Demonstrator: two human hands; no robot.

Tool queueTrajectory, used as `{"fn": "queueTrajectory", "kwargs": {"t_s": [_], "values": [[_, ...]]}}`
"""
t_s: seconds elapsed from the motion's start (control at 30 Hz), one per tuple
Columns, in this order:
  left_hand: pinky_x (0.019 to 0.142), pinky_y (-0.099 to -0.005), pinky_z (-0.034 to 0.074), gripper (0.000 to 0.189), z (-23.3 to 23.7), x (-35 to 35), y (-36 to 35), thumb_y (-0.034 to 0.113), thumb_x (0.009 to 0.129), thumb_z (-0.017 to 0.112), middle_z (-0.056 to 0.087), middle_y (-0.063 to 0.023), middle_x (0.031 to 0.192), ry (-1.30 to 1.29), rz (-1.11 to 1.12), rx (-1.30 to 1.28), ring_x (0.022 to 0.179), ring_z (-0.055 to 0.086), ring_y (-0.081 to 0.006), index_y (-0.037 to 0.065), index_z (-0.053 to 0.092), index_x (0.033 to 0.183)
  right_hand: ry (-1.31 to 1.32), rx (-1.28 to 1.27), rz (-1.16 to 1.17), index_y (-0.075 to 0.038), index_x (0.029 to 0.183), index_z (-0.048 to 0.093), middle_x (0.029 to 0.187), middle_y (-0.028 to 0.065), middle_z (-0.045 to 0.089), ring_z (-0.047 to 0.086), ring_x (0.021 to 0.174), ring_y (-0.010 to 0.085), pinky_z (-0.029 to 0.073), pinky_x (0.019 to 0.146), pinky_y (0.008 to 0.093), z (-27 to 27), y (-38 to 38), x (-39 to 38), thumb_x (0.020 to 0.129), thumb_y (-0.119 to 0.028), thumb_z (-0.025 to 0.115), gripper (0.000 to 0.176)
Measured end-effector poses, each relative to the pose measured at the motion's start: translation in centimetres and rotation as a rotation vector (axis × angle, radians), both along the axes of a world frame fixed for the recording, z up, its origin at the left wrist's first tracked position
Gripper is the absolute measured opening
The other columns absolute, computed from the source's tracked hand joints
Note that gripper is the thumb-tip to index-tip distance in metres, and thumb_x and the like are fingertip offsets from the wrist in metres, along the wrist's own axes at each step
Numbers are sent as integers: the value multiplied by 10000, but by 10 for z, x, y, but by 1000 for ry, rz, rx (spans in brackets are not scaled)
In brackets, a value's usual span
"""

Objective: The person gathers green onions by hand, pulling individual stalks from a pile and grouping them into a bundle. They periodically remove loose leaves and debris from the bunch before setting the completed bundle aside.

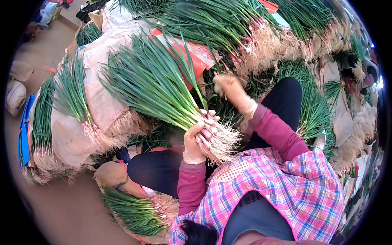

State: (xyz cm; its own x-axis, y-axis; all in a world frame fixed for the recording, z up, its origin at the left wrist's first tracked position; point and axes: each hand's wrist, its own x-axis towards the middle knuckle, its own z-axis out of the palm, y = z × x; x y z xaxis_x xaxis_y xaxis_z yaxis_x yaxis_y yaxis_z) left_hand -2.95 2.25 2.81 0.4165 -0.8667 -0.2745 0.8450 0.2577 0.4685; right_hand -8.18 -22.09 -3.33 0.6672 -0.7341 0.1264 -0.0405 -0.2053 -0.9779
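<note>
My left hand (194,143), in a pale glove, is wrapped round a thick bunch of green garlic (163,92) just above its pinkish bulbs. The long flat leaves fan out up and to the left, while the stringy pale roots (222,143) hang down towards my lap. Up and to the right of the bulbs is my right hand (230,87), also gloved and slightly blurred. Its fingers are curled in close by a few loose stalks, and I cannot tell what is between them.
Large bundles of green garlic (204,24) lie across the back, roots facing me. At left, brown sacking (104,81) wraps more bundles, with a smaller bunch (75,92) on top. Another bundle (134,210) lies by my left leg. More heaps (312,108) stand at right.
</note>
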Motion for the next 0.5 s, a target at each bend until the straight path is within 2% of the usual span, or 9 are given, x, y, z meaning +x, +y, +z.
{"fn": "queueTrajectory", "kwargs": {"t_s": [0.07,0.13,0.2,0.23,0.27,0.33,0.37,0.43,0.5], "values": [[914,-412,498,562,7,0,-2,153,813,608,596,-188,1156,6,-24,-33,1074,598,-300,35,448,1339,478,-902,-502,-19,832,633,868,138,624,669,751,282,526,626,403,28,-28,13,915,-198,595,201],[913,-400,495,660,10,-5,-1,167,793,620,589,-183,1156,-27,-7,23,1059,593,-283,47,394,1402,733,-951,-404,-27,855,635,921,204,622,667,800,343,531,650,446,23,-78,27,864,-119,572,112],[950,-398,465,706,1,0,-4,168,758,635,573,-172,1168,-16,9,-94,1074,566,-272,50,388,1409,789,-1051,-320,-29,888,629,930,196,624,668,790,333,535,638,428,12,-99,37,822,-82,570,104],[988,-395,429,745,3,-1,-6,173,735,633,561,-157,1175,-23,21,-127,1088,540,-260,52,372,1422,765,-758,-176,-19,883,621,902,187,639,667,796,341,532,661,429,50,-76,31,817,-162,629,157],[1016,-391,400,754,0,1,-5,178,730,633,558,-152,1181,-28,21,-143,1117,523,-253,55,368,1425,639,-760,-204,-5,967,590,849,180,652,664,802,358,521,692,446,51,-63,25,810,-214,666,272],[979,-429,469,739,0,2,-4,159,760,647,565,-145,1162,-27,37,-138,1108,559,-282,63,367,1437,745,-691,-271,-7,1089,523,847,177,661,662,817,374,507,714,469,41,-58,24,793,-246,700,421],[982,-431,469,736,-1,2,-3,151,760,649,563,-148,1174,-13,19,-117,1106,560,-283,61,368,1435,871,-627,-174,-13,1164,462,874,191,663,665,836,362,503,704,474,30,-65,21,800,-250,697,494],[949,-387,465,677,1,1,-8,80,779,596,565,-151,1144,15,18,-67,1042,561,-264,52,373,1418,840,-704,-176,-53,1170,490,942,179,672,663,870,347,505,724,456,17,-73,19,829,-287,691,460],[961,-388,456,673,-4,1,-8,89,782,605,568,-152,1162,1,7,-87,1064,562,-262,42,378,1414,788,-753,-200,-76,1176,499,975,156,679,661,891,346,506,737,446,13,-72,21,847,-306,684,442]]}}
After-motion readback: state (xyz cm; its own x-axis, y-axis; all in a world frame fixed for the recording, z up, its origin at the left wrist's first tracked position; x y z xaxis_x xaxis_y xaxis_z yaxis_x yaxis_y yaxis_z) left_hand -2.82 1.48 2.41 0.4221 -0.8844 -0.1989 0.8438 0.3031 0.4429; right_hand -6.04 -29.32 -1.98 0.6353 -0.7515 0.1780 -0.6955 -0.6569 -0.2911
